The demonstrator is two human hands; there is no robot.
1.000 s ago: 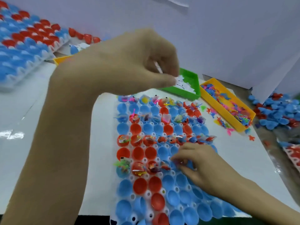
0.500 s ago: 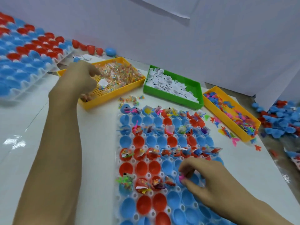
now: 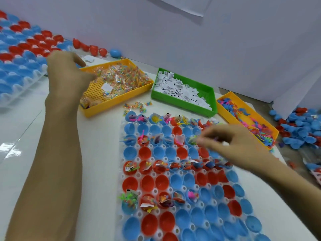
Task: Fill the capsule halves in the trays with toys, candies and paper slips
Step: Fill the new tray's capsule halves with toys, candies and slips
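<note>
Red and blue capsule halves (image 3: 175, 181) fill the tray under both hands.
Left hand (image 3: 66, 70) reaches into the yellow candy bin (image 3: 119, 94), grip hidden; blurred right hand (image 3: 231, 140) hovers over the upper rows, fingers curled, contents unclear.

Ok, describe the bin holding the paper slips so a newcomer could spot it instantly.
Beyond the far end of the clear plastic tray of red and blue capsule halves, three shallow plastic bins stand in a row. The middle one, the green rectangular bin, holds white printed paper slips; both neighbours are yellow.
</note>
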